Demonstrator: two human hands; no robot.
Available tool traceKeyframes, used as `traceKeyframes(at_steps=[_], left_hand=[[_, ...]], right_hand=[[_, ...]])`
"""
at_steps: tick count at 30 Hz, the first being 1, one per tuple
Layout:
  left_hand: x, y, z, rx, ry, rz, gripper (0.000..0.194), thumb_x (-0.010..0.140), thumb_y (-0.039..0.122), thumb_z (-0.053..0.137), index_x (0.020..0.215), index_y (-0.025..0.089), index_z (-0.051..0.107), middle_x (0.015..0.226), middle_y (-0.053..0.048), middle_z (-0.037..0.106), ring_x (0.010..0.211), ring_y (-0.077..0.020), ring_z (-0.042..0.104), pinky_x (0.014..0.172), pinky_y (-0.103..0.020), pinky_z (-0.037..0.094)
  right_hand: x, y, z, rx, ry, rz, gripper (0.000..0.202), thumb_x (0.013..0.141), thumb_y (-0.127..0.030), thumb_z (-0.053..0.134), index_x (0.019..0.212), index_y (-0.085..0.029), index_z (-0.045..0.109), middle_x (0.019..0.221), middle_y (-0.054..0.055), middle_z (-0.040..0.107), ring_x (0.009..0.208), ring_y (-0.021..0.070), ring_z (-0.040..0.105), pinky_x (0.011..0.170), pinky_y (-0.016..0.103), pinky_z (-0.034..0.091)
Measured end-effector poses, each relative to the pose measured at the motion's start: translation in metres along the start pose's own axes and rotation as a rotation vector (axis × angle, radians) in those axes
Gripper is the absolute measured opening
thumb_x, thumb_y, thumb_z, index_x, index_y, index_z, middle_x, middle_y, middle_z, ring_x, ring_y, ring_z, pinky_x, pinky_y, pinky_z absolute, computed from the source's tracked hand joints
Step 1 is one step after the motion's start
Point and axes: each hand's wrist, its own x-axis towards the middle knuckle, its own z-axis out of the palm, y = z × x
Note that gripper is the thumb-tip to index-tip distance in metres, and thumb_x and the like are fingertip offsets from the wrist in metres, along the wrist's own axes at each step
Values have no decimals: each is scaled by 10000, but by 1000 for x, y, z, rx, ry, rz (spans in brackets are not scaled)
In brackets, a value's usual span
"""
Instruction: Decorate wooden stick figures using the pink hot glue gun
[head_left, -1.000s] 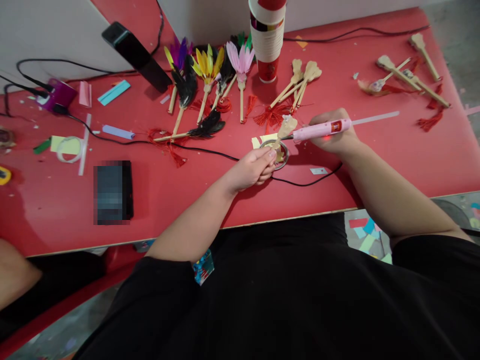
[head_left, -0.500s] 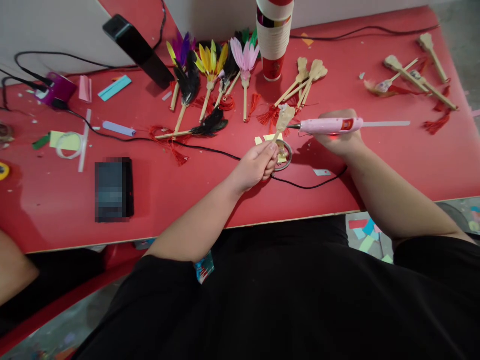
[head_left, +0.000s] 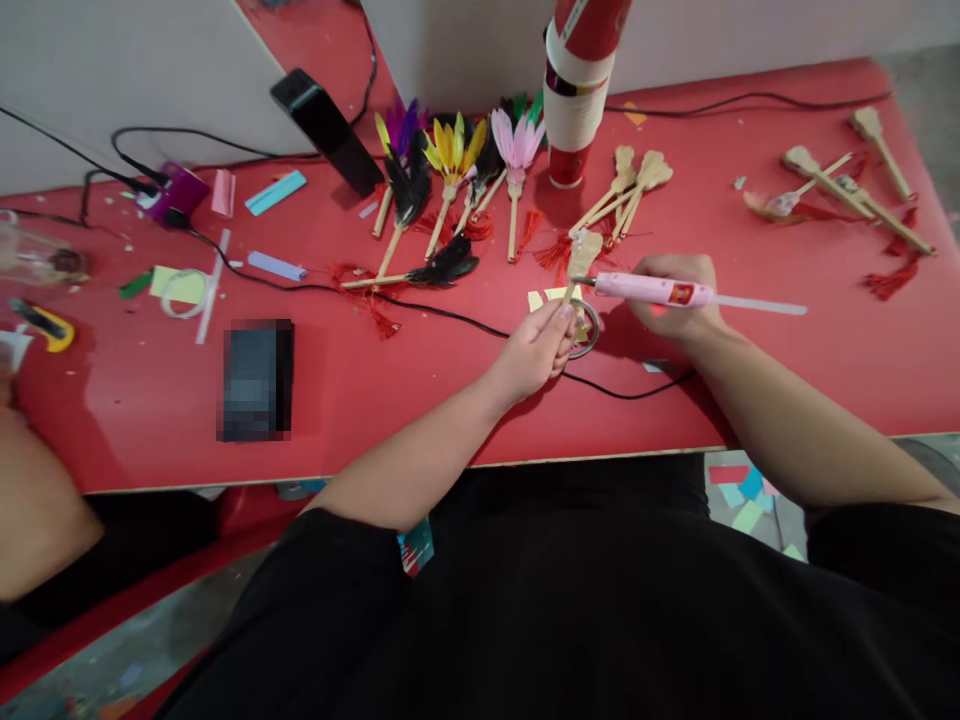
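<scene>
My left hand (head_left: pixel 541 347) is closed round the stick handle of a small wooden piece with a flat, shaped head (head_left: pixel 583 253). In my right hand (head_left: pixel 679 290) is a pink hot glue gun (head_left: pixel 645 290), gripped from behind, with a translucent glue stick (head_left: pixel 761 305) out of its back end. The gun's metal nozzle points left and lies at the lower part of the wooden head; whether it touches I cannot tell. Beneath my left fingers a round metal ring (head_left: pixel 595 332) rests on the table, partly hidden, with yellow paper scraps around it.
Feathered sticks (head_left: pixel 514 165) with red tassels lie at the back, left of stacked paper cups (head_left: pixel 574 120). Bare wooden sticks (head_left: pixel 630 190) lie beside the cups, more (head_left: pixel 832 185) at far right. A black cable (head_left: pixel 450 312) crosses the red table. Another person's arm (head_left: pixel 37 500) is at left.
The whole view has shifted. The glue gun's nozzle has moved from the side of the wooden head down toward where it meets the handle. Both hands keep their holds.
</scene>
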Motion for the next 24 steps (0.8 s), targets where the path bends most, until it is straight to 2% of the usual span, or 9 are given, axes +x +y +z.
traceKeyframes(at_steps=[5, 9, 13, 17, 24], left_hand=[[-4, -10, 9, -33, 79, 89, 415, 1124, 563, 570, 904, 229, 458, 599, 120, 327, 430, -53, 221, 414, -168, 186], [-7, -12, 16, -56, 155, 72, 420, 1140, 543, 550, 885, 228, 441, 581, 123, 314, 424, -50, 222, 420, -172, 172], [-7, -10, 18, -109, 208, 52, 423, 1126, 536, 594, 879, 225, 452, 582, 123, 322, 430, -46, 225, 434, -187, 167], [-7, -8, 19, -150, 209, 60, 420, 1113, 541, 622, 892, 225, 455, 591, 125, 326, 437, -44, 222, 437, -190, 159], [-10, -7, 19, -92, 182, 83, 420, 1134, 524, 584, 875, 224, 444, 580, 119, 315, 437, -46, 240, 433, -184, 179]], right_hand=[[-8, -8, 8, -82, -9, 21, 205, 817, -438, 647, 732, -263, 583, 625, 20, 630, 567, 193, 536, 582, 345, 369], [-12, -14, 10, -84, -23, 35, 179, 836, -421, 650, 778, -259, 600, 679, 33, 661, 589, 191, 545, 589, 346, 365], [-13, -21, 9, -139, -22, 17, 241, 872, -444, 632, 751, -258, 540, 647, 20, 606, 581, 183, 519, 595, 347, 326], [-14, -24, 8, -219, -6, 13, 338, 946, -520, 570, 744, -258, 499, 649, 11, 586, 579, 180, 496, 608, 342, 290], [-15, -21, 9, -213, 61, -33, 396, 942, -541, 599, 705, -260, 454, 605, -11, 500, 560, 159, 402, 597, 335, 277]])
